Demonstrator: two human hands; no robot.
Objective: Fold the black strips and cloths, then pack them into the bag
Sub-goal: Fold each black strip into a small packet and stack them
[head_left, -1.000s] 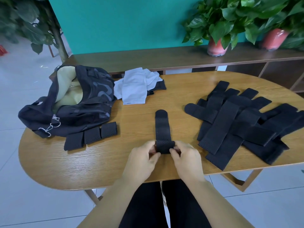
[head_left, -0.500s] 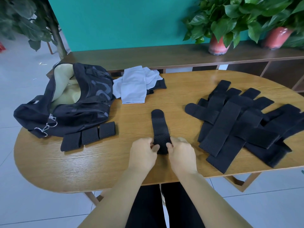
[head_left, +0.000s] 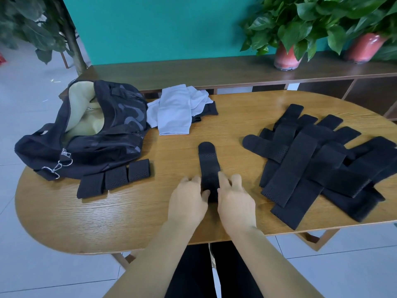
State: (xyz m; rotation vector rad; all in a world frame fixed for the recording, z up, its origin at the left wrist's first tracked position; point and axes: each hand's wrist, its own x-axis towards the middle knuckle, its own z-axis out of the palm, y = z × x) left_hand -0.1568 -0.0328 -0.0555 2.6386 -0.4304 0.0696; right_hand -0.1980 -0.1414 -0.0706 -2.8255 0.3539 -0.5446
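Gaping bag (head_left: 120,134) showing pale lining; both hands' grip (head_left: 211,195) pinching strip (head_left: 209,166).

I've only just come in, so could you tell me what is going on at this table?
A person is folding a black strip at the near edge of the wooden table, the left hand and right hand gripping its near, folded end. Three folded strips lie beside the open black bag. A pile of unfolded strips waits at the right, and pale cloths lie behind.
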